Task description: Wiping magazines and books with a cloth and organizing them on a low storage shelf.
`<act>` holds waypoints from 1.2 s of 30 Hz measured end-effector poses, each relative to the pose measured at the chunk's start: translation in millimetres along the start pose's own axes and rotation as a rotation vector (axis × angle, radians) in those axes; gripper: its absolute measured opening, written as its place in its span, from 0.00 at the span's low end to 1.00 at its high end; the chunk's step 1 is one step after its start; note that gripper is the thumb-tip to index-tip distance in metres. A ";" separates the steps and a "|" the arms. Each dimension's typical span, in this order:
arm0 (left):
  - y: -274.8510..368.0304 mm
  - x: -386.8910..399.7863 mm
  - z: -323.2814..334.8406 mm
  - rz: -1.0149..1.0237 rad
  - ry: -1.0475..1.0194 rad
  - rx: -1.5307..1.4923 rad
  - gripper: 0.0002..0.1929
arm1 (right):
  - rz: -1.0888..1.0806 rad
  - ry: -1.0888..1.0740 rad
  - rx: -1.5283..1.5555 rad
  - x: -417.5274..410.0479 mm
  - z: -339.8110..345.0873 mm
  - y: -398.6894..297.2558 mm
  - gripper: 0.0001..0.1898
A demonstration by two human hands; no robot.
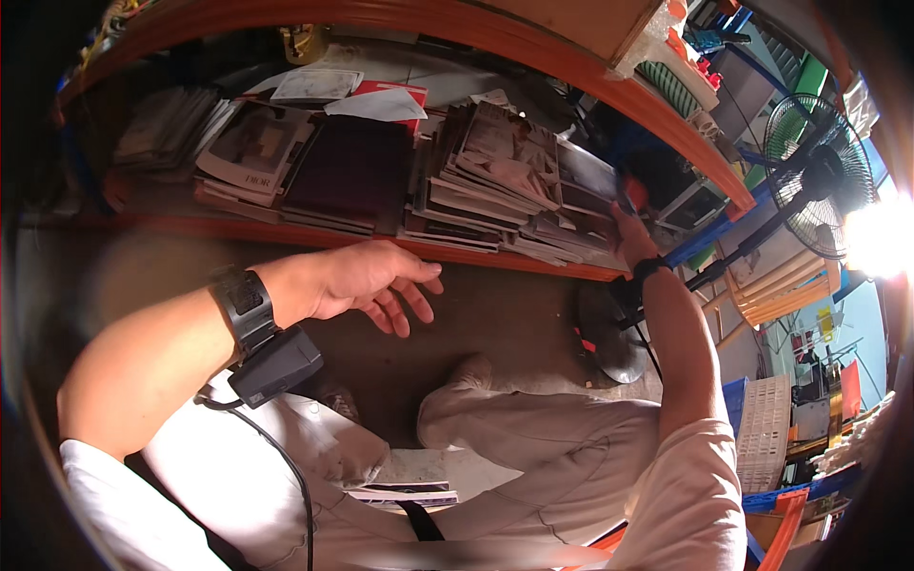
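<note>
My left hand (378, 285) hangs palm inward over the floor, in front of the shelf edge, fingers apart and holding nothing. Reaching out to the right, my right hand (632, 232) is at the right end of the shelf, beside magazines (589, 178); shadow hides its fingertips, so its hold cannot be told. A tall pile of magazines (507, 153) stands left of it. Further left lie a dark flat book or folder (350, 168) and a stack topped by a pale DIOR magazine (250, 146). Loose papers (378, 105) rest behind them.
An orange shelf beam (457, 253) runs along the magazines, and another (543, 53) arches above. A standing fan (817, 175) is at the right, its round base (610, 342) on the floor. A white plastic basket (764, 428) and a wooden rack (785, 285) are also there.
</note>
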State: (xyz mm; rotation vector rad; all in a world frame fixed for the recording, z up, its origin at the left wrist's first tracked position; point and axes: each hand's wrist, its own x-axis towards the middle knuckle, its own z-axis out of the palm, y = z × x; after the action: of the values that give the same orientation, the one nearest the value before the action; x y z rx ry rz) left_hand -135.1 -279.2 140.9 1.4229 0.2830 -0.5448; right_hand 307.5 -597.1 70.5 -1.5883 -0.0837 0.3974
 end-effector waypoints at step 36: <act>-8.7 -9.8 -28.3 0.007 0.138 -0.021 0.21 | 0.153 -0.287 -0.553 -91.2 124.8 7.7 0.36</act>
State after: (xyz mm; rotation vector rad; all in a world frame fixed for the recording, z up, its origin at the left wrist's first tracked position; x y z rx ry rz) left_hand -144.1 -250.1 134.3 1.4427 0.3928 -0.4371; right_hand 183.1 -505.5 80.5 -2.0783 -0.3148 0.7686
